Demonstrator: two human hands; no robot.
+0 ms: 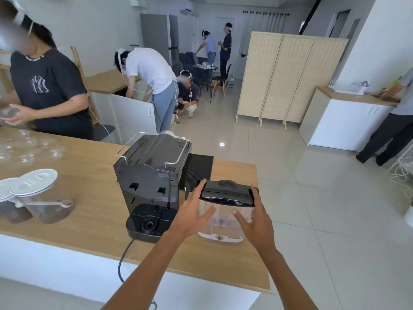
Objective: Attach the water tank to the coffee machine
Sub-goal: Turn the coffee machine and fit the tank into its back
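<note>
The water tank (225, 211) is clear plastic with a black lid and stands on the wooden counter (89, 198), just right of the black coffee machine (152, 173). The machine's back faces me, with its empty tank dock (148, 223) at the base. My left hand (194, 213) lies against the tank's left side, fingers spread, one fingertip at the lid's corner. My right hand (254, 215) lies against its right side, fingers spread. Both hands touch the tank, which rests on the counter apart from the machine.
A black power cord (125, 253) hangs over the counter's front edge. Two lidded jars of coffee grounds (42, 198) and several clear cups (29, 146) sit at the left. A black drip mat (199, 168) lies behind the tank. A person in a black shirt (47, 90) stands across the counter.
</note>
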